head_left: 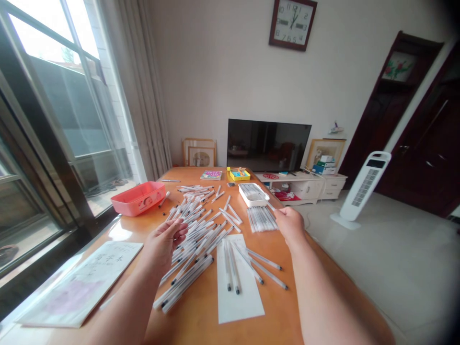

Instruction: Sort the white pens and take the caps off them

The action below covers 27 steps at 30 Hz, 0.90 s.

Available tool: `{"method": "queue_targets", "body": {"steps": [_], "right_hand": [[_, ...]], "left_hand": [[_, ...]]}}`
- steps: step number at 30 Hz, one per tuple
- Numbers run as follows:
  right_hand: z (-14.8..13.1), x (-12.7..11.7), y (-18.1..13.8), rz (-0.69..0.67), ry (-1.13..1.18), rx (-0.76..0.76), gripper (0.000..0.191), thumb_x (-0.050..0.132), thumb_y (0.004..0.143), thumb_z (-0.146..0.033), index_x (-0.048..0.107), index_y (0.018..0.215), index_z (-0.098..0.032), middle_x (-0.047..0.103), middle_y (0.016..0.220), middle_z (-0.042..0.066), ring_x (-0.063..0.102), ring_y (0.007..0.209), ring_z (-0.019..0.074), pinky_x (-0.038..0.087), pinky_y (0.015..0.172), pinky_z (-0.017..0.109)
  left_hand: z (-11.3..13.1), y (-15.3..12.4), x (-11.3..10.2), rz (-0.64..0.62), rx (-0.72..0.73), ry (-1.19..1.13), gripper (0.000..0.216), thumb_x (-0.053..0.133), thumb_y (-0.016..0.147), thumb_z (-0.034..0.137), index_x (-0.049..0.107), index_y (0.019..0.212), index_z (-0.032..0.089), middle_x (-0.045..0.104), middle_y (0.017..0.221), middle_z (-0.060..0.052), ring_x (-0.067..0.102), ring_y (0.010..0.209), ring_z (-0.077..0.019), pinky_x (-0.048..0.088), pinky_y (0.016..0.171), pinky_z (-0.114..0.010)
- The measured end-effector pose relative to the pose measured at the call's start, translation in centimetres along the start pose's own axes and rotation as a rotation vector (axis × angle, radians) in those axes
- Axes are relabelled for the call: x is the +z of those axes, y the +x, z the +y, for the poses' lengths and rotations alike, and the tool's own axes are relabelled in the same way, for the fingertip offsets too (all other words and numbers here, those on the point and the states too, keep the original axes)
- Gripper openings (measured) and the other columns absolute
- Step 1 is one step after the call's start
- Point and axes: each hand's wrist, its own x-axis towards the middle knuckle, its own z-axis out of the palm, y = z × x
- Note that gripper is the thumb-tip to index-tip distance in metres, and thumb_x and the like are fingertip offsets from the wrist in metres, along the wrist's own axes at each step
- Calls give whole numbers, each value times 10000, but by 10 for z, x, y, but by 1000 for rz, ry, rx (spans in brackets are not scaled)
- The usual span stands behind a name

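Note:
My right hand (290, 224) is closed on a clear pen (270, 206), whose end points toward a white box (254, 201) with pens in it. Just below that box lies a tidy row of pens (261, 219), close to my right fingertips. My left hand (166, 239) hovers over the left side of a large loose pile of black-tipped pens (192, 235). Its thumb and fingers are pinched together; what they hold, if anything, is too small to make out. Several pens lie across a white sheet of paper (240, 306) between my forearms.
A red plastic basket (138, 199) stands at the table's left edge, with a notebook (82, 282) nearer me. A yellow box (239, 174) and a colourful booklet (211, 175) lie at the far end. Beyond are a television (268, 146) and a white tower fan (368, 184).

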Motion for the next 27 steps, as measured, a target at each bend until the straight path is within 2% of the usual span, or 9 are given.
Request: {"method": "queue_targets", "body": {"steps": [4,8,14,22,27], "right_hand": [[4,-12,9,25,-312,62,290,591,790,-483,726,792,-227,740,792,106,648,689,258,385,575,319],[0,-11,8,-20,-429,141,278,589,808,-478,745,838,-251,757,864,92,685,784,271,409,614,312],[10,-1,11,-67,-429,153,247,588,818,-446,737,834,-249,757,891,91,692,797,271,419,616,309],[28,6,16,-115,-380,142,218,610,788,-410,723,795,-223,742,806,77,669,693,223,398,550,268],[32,4,16,-150,-350,129,227,616,772,-419,694,691,-222,706,692,67,650,642,217,366,502,261]], "left_hand": [[-1,5,-4,2,-19,18,317,845,726,259,706,981,131,736,875,-81,690,722,-122,555,633,-186],[-1,9,-6,32,-17,48,269,798,778,267,707,992,130,731,878,-86,683,721,-122,548,619,-185],[-2,9,-5,36,-14,57,213,758,807,228,713,977,110,720,880,-109,675,719,-129,546,604,-185],[-1,8,-3,36,-25,65,224,764,793,220,711,980,109,720,878,-107,666,704,-123,542,598,-178],[-1,10,-5,37,-21,73,223,761,799,233,711,976,107,719,871,-110,665,700,-127,538,589,-181]]}}
